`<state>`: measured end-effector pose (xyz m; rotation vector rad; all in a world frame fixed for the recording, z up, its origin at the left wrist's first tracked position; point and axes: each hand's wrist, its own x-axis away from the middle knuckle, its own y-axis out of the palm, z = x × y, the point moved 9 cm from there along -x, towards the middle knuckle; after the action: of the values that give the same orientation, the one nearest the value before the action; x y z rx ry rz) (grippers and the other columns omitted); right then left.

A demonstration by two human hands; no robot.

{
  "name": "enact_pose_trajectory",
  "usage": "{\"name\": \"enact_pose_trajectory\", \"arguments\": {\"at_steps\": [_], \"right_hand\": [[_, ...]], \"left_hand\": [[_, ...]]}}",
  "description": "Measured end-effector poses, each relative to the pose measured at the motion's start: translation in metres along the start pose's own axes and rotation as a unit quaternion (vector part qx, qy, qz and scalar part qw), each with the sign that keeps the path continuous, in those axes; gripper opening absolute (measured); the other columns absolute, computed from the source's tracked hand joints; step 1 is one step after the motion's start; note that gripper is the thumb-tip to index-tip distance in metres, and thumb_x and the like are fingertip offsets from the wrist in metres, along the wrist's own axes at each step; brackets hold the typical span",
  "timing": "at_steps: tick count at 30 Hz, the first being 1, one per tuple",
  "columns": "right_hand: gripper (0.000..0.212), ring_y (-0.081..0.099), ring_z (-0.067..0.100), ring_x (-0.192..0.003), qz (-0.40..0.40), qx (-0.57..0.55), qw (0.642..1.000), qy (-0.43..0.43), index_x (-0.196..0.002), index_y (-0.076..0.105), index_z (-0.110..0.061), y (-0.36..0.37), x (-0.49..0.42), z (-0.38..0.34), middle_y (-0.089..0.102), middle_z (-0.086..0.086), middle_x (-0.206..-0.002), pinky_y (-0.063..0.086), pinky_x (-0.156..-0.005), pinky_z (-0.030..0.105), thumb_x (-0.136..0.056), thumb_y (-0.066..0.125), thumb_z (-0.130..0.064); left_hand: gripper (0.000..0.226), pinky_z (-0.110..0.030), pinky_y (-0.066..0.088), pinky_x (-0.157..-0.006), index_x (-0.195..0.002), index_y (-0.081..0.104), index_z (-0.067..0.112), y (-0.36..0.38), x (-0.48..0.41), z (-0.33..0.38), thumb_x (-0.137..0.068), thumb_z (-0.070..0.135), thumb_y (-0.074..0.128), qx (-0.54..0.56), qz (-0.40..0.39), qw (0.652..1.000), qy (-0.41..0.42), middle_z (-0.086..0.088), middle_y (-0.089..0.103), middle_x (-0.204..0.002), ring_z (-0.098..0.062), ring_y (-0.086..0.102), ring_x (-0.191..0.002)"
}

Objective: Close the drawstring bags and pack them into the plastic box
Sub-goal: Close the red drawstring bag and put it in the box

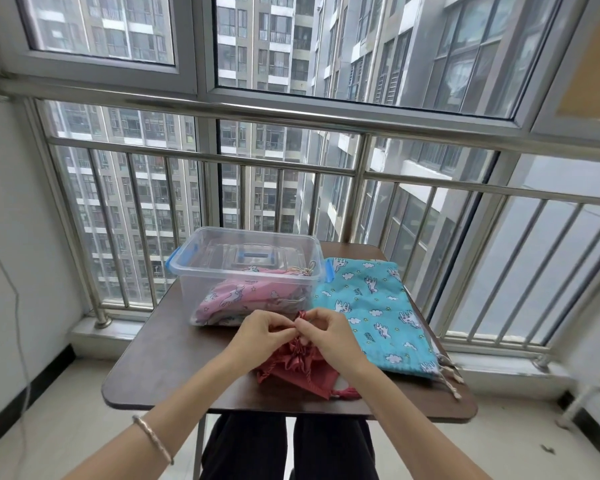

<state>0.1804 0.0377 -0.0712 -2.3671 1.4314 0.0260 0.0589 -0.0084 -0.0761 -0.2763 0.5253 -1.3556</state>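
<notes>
Both forearms reach fwd, L grip (262,332) & R grip (326,332) meet fingertip-to-fingertip, each pinching red bag (298,374) top

Your red bag (293,372) is plain; your turquoise bag (374,306) carries white unicorns and clouds; the pink bag (238,299) has unicorns too; the clear box (187,292) has blue clasps (328,271)

- The left hand (257,336) and the right hand (326,332) are bare.
- Both arms are bare too, all the way back to the edge of the view.
- The fingers (281,327) are slim.
- A thin bracelet (152,438) goes round the left wrist. It is a pale, shiny band. It has tiny ridges on it, a bit like a twisted rope.
- Black trousers (246,445) cover both legs. The cloth looks soft and plain, with a few loose folds near the top.
</notes>
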Motion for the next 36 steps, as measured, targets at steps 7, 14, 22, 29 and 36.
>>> {"name": "enact_pose_trajectory", "arguments": {"at_steps": [7,14,22,29,36], "right_hand": [[0.025,0.056,0.005,-0.062,0.027,0.07,0.997,-0.03,-0.09,0.053,-0.02,-0.005,0.004,0.002,0.063,0.001,-0.074,0.05,-0.064,0.023,-0.075,0.069,-0.009],[0.029,0.055,0.006,-0.072,0.031,0.312,0.923,-0.224,-0.111,0.069,-0.017,0.01,0.01,-0.029,0.065,-0.003,-0.085,0.047,-0.074,0.019,-0.085,0.06,-0.006],[0.011,0.059,0.002,-0.079,-0.017,0.164,0.985,-0.059,-0.093,0.073,-0.015,0.003,-0.006,0.001,0.063,-0.004,-0.09,0.045,-0.075,0.014,-0.089,0.063,-0.018],[0.024,0.06,0.018,-0.077,-0.11,-0.221,0.951,0.185,-0.102,0.065,0.012,0.021,-0.005,0.04,0.063,0.017,-0.089,0.05,-0.072,0.024,-0.084,0.053,0.002],[0.021,0.061,0.007,-0.061,-0.057,-0.109,0.987,0.107,-0.076,0.073,-0.01,0.007,-0.003,0.023,0.069,-0.002,-0.066,0.048,-0.064,0.019,-0.083,0.06,0.005]], "left_hand": [[0.012,-0.022,0.051,-0.072,-0.08,0.078,0.027,-0.008,0.0,-0.003,-0.084,0.023,0.067,-0.019,0.032,0.999,-0.015,0.012,0.073,-0.072,0.002,0.064,-0.067],[0.015,-0.03,0.05,-0.069,-0.077,0.076,0.023,-0.005,0.002,0.0,-0.084,0.021,0.062,-0.035,0.021,0.999,-0.008,0.006,0.071,-0.068,-0.001,0.057,-0.06],[0.005,-0.025,0.053,-0.077,-0.08,0.072,0.033,-0.018,0.0,0.005,-0.083,0.029,0.07,-0.098,0.049,0.993,0.048,0.018,0.07,-0.076,0.002,0.065,-0.076],[0.006,-0.028,0.052,-0.081,-0.086,0.074,0.031,-0.016,0.002,0.008,-0.083,0.028,0.07,-0.102,0.066,0.989,0.082,0.016,0.071,-0.083,-0.002,0.064,-0.082],[0.011,-0.015,0.041,-0.064,-0.08,0.069,0.026,-0.009,0.001,0.003,-0.089,0.023,0.062,-0.089,0.058,0.994,0.041,0.014,0.064,-0.067,0.002,0.055,-0.063]]}}
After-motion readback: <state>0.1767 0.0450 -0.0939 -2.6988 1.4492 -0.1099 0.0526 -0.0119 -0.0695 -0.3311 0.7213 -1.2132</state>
